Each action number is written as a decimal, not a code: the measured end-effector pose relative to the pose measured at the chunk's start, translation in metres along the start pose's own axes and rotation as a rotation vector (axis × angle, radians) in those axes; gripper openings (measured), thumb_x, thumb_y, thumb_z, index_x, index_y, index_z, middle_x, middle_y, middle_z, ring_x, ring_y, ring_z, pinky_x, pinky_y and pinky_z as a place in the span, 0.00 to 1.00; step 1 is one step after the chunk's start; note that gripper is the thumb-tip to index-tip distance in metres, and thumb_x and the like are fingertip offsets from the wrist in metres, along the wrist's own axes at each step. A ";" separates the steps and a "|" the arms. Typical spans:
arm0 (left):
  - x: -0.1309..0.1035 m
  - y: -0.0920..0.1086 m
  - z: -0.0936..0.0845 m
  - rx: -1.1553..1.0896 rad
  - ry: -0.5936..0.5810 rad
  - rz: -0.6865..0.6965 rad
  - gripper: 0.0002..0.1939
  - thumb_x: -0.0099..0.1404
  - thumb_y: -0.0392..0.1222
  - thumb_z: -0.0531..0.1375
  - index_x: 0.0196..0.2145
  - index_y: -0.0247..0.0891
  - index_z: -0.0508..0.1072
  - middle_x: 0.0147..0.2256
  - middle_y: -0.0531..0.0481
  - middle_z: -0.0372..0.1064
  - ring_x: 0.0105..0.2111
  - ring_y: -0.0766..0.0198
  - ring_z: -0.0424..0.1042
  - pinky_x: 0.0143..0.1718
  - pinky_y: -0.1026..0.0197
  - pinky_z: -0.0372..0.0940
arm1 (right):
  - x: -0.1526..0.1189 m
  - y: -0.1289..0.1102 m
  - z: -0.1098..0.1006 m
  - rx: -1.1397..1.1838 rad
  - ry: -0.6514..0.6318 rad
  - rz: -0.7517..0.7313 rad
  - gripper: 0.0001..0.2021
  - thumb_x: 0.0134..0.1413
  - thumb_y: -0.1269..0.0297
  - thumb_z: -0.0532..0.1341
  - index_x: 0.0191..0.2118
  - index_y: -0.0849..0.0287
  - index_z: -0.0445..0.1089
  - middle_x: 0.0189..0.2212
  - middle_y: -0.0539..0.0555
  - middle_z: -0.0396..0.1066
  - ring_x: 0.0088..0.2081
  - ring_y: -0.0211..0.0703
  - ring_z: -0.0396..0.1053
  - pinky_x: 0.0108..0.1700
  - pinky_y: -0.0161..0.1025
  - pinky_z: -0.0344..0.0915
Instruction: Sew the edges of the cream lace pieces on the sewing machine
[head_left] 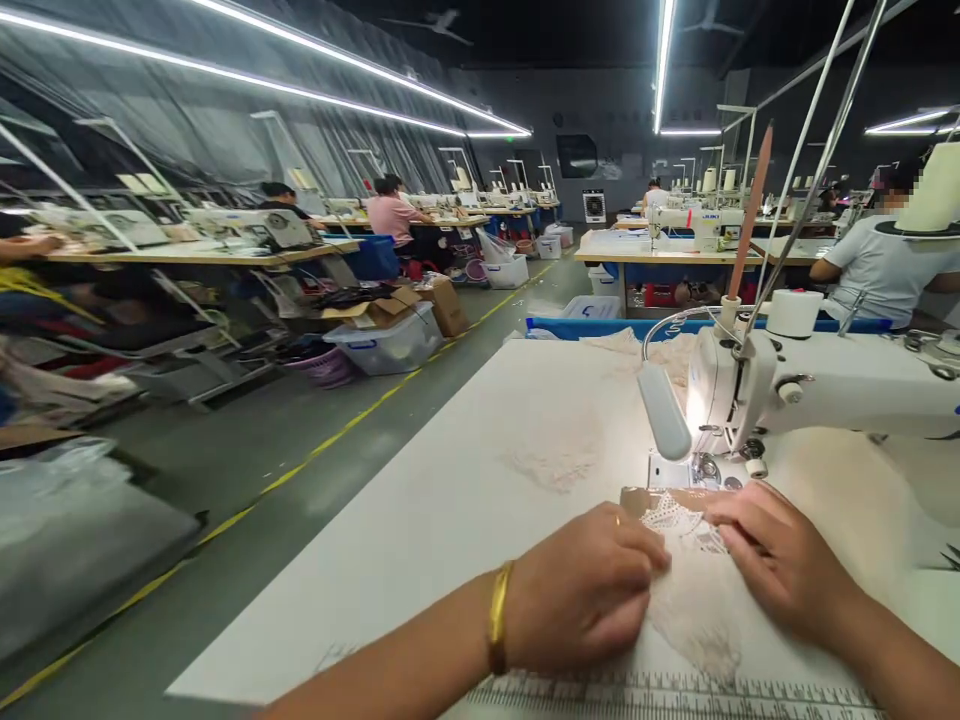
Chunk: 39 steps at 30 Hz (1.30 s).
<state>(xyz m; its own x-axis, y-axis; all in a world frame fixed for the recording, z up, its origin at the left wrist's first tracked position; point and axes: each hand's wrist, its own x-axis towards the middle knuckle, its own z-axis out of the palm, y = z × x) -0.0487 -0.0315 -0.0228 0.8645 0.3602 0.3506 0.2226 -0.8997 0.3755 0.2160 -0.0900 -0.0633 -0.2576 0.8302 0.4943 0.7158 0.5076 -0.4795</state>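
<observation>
A sewing machine [840, 385] stands at the right of a white table, its lamp lit beside the needle area. In front of it lies a pale, sheer fabric piece [694, 590] with a white lace edge [671, 513]. My left hand [589, 590], with a gold bracelet at the wrist, has its fingers curled down on the left side of the lace piece. My right hand [787, 560] pinches the lace at its right side, close to the presser foot [706, 468]. A brown strip [637, 498] lies by the lace, just before the needle plate.
Another faint lace piece [555, 462] lies on the white table [420, 500]. A printed ruler scale [637, 690] runs along the front edge. Cream fabric [847, 500] lies under the machine arm. Thread stands rise at right. Other people sit at machines beyond an aisle with bins [390, 340].
</observation>
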 end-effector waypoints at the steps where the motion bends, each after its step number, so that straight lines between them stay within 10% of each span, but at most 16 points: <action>1: 0.000 -0.001 -0.001 -0.040 0.025 -0.011 0.07 0.67 0.35 0.58 0.33 0.42 0.74 0.40 0.51 0.81 0.40 0.61 0.77 0.47 0.57 0.71 | 0.000 -0.001 0.000 0.012 -0.025 -0.034 0.11 0.73 0.68 0.52 0.48 0.55 0.72 0.37 0.53 0.71 0.40 0.47 0.69 0.42 0.44 0.69; 11: 0.023 -0.018 0.028 -0.071 -0.027 -0.335 0.03 0.67 0.35 0.63 0.38 0.38 0.78 0.37 0.47 0.74 0.39 0.54 0.71 0.43 0.52 0.66 | -0.002 0.000 0.006 -0.012 -0.163 -0.050 0.10 0.70 0.73 0.54 0.39 0.57 0.70 0.34 0.53 0.65 0.39 0.47 0.61 0.40 0.45 0.63; 20: 0.040 -0.020 0.008 -0.492 -0.009 -0.644 0.03 0.60 0.38 0.66 0.30 0.39 0.82 0.32 0.51 0.70 0.35 0.61 0.71 0.40 0.59 0.64 | -0.006 0.000 0.012 -0.047 -0.169 -0.060 0.10 0.71 0.73 0.52 0.36 0.56 0.64 0.34 0.52 0.66 0.37 0.47 0.63 0.40 0.45 0.63; 27: 0.047 0.001 -0.004 -0.478 -0.063 -0.382 0.04 0.63 0.36 0.62 0.30 0.39 0.72 0.32 0.52 0.71 0.35 0.62 0.69 0.43 0.61 0.64 | -0.011 0.020 0.028 0.009 -0.119 -0.153 0.09 0.70 0.68 0.55 0.35 0.53 0.66 0.32 0.52 0.70 0.34 0.46 0.69 0.38 0.42 0.68; 32: 0.053 0.017 -0.015 -0.714 -0.248 -0.114 0.08 0.68 0.41 0.61 0.30 0.40 0.68 0.34 0.51 0.70 0.36 0.64 0.70 0.40 0.64 0.66 | -0.014 0.023 0.019 0.314 -0.151 0.155 0.14 0.74 0.53 0.51 0.49 0.50 0.71 0.45 0.59 0.73 0.46 0.55 0.72 0.49 0.47 0.72; 39: 0.054 -0.001 0.002 -0.536 -0.037 -0.400 0.05 0.66 0.39 0.61 0.31 0.39 0.71 0.29 0.55 0.69 0.28 0.66 0.66 0.32 0.64 0.61 | -0.010 0.019 0.015 0.654 -0.281 0.358 0.26 0.64 0.34 0.57 0.50 0.51 0.72 0.43 0.56 0.72 0.42 0.52 0.71 0.46 0.43 0.70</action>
<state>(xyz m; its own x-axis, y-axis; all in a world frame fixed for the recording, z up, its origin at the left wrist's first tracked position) -0.0008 -0.0117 -0.0059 0.7792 0.6229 0.0696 0.2828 -0.4485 0.8479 0.2227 -0.0853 -0.0885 -0.3003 0.9513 0.0700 0.2827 0.1589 -0.9460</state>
